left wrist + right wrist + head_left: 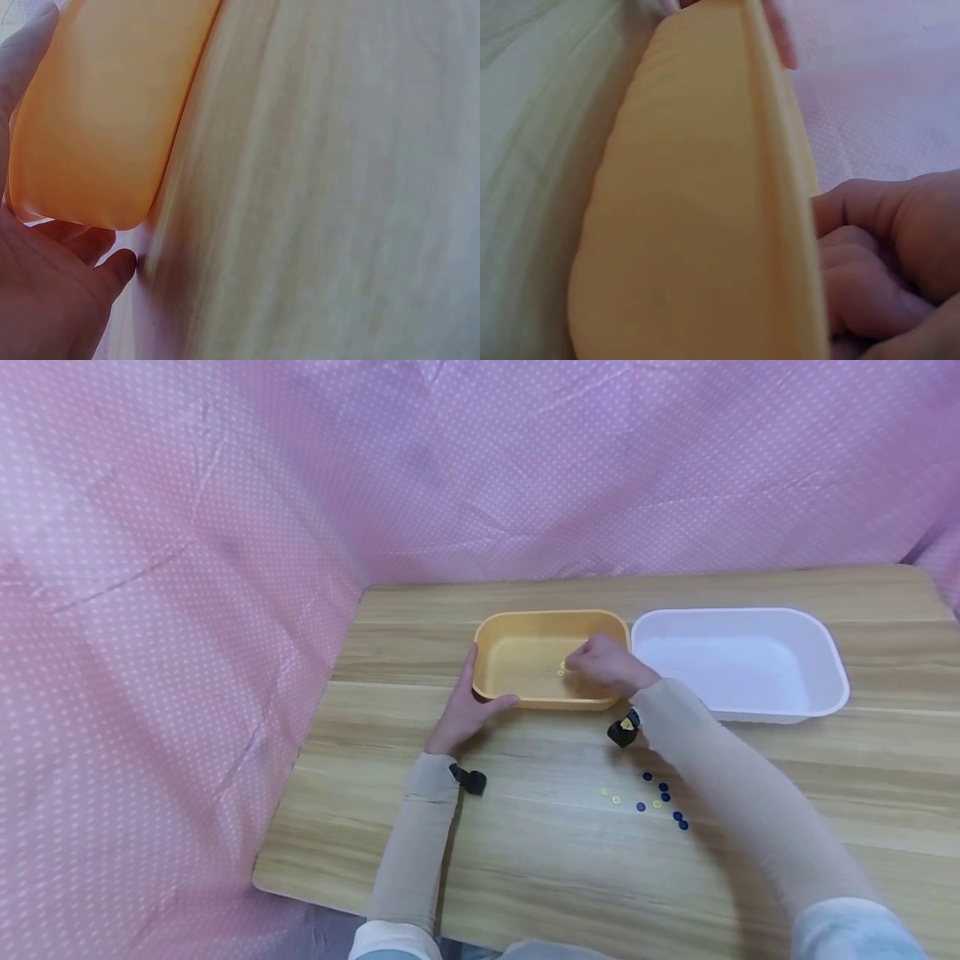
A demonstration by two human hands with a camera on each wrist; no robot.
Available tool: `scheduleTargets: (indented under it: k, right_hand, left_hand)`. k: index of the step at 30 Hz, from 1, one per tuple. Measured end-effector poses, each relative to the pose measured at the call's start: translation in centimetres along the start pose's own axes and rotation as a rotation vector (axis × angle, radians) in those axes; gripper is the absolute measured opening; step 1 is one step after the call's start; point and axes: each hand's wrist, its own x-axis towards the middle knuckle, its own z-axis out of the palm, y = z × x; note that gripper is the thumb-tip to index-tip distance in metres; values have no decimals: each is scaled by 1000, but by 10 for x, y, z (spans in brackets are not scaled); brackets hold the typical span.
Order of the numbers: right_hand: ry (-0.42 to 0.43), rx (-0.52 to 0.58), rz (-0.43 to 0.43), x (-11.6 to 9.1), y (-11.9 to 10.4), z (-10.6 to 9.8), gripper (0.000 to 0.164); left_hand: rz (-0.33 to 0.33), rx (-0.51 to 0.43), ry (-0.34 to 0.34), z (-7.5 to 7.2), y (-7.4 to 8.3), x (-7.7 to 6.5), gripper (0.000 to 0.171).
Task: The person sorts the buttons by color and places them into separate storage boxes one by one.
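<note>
My left hand [459, 717] grips the left end of a yellow-orange plastic tub [570, 703], its thumb against the front wall and its fingers round the end. The left wrist view shows that hand [52, 292] bent about the tub's corner [105, 150]. My right hand [609, 662] reaches inside over the right part of the tub, fingers curled and fingertips low. Small yellow buttons [561, 673] lie on the tub floor at those fingertips. In the right wrist view the tub wall [690, 187] hides the fingertips of the right hand [892, 270], and whether they pinch a button is hidden.
A white plastic tub [843, 693] stands right beside the yellow-orange one. Several dark blue buttons [665, 797] and a few yellow buttons [617, 800] lie scattered on the wooden table [540, 860], near the right forearm. A pink dotted cloth [480, 468] hangs behind and at the left.
</note>
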Motion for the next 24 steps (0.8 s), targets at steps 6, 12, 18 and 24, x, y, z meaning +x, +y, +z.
scheduleTargets:
  k: [6,12,18,24]
  right_hand:
    - [6,-55,-16,2,-1,6,42]
    - [39,-26,25,7,1,8,40]
    - [90,-110,52,15,8,9,36]
    - [130,-149,45,20,10,12,32]
  left_hand:
    - [-27,-10,-19,-2,11,-3,122]
    - [-12,-7,-33,-5,35,-13,115]
    - [-14,-11,-16,-1,21,-8,117]
    - [-13,-4,3,1,2,-1,121]
